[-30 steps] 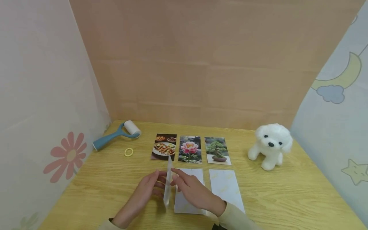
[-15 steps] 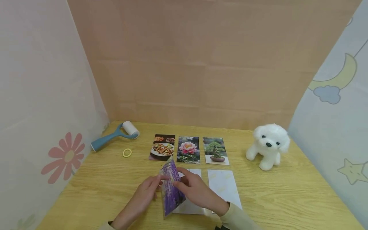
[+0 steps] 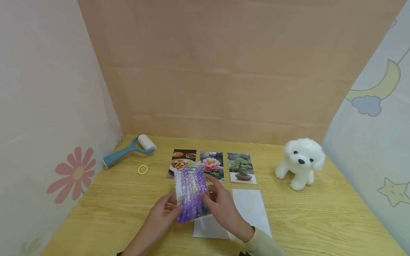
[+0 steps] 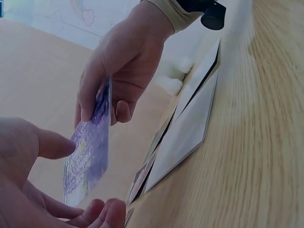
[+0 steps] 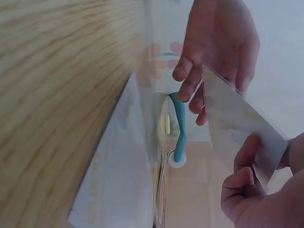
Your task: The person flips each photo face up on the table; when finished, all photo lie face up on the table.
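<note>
A photo print of purple hanging flowers (image 3: pixel 191 192) is held up, tilted, above the near middle of the table. My right hand (image 3: pixel 223 208) pinches its right edge, thumb on the picture side and fingers behind. At the lower left corner, my left hand (image 3: pixel 159 215) has its thumb on the picture, with fingers curled around the edge. The right wrist view shows the print's white back (image 5: pixel 232 118). Beneath lies a white card (image 3: pixel 210 228), partly covered by the print and right hand; another white card (image 3: pixel 251 206) lies to its right.
Behind lie a taco photo (image 3: pixel 180 164), partly hidden, a pink flower photo (image 3: pixel 213 164) and a bonsai photo (image 3: pixel 241 167) in a row. A blue-handled lint roller (image 3: pixel 128 151) and yellow ring (image 3: pixel 142 169) are at left. A white plush dog (image 3: pixel 301 161) sits at right.
The print, edge-on at first, has been turned so its purple picture faces me, and raised over the taco and pink flower photos. Both hands have shifted their hold along its sides.
</note>
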### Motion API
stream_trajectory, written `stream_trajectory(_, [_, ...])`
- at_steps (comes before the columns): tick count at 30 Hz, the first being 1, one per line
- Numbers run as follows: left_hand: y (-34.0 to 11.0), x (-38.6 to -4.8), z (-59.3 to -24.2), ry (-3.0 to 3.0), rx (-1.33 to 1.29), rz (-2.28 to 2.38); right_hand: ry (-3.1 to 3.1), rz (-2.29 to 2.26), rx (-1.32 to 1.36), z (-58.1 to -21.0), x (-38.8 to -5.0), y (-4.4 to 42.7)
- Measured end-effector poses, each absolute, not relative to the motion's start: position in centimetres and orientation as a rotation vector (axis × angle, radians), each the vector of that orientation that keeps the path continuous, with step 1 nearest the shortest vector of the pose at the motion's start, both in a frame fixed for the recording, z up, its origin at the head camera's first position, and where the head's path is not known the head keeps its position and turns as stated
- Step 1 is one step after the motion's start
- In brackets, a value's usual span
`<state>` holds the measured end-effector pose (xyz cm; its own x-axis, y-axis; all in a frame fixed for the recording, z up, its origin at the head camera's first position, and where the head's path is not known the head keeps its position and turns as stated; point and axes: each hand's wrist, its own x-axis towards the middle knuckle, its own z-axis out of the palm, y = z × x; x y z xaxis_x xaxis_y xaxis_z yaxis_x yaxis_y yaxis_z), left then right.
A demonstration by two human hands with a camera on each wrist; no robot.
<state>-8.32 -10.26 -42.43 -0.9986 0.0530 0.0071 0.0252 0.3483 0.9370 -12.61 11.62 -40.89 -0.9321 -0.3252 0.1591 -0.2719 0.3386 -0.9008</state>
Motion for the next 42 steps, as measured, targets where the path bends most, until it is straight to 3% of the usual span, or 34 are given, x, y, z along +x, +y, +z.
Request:
stream_trajectory(11, [-11.0, -8.0, -42.5, 2.709, 0.206, 1.506, 2.76, -1.553, -0.621, -42.3, -12.3, 11.0])
stream_trajectory(36, [-12.5, -7.8, -42.8, 2.904, 0.11, 0.931, 2.874, -0.737, -0.801, -43.1, -11.5, 10.1])
stream_trajectory(42, [-13.0, -7.7, -43.2, 3.014, 0.217, 0.747, 2.92, -0.627, -0.83, -43.2, -11.2, 9.7])
